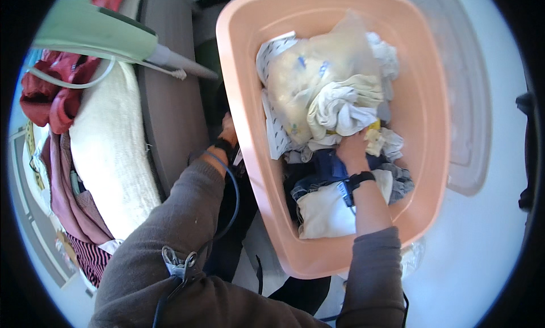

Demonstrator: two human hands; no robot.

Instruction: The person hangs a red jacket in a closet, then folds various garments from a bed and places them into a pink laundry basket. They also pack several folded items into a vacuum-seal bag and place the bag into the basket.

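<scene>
A pink plastic basket (pixel 431 101) full of mixed laundry fills the middle of the view. My right hand (pixel 353 151) is down inside it, fingers closed on a white cloth (pixel 340 106) at the top of the pile. Under that lie a clear plastic bag (pixel 318 61), dark blue clothes (pixel 321 169) and a cream garment (pixel 326 214). My left hand (pixel 228 132) is at the basket's outer left wall, mostly hidden behind the rim, and seems to hold that side. Both wrists wear dark bands, and a cable runs along the left sleeve.
To the left stands a grey board edge (pixel 170 118) with a cream cover (pixel 108 152) and a pale green steam iron (pixel 91 30) on it. Red and pink clothes (pixel 54 101) hang further left. A translucent lid or bin (pixel 477 101) lies on the right.
</scene>
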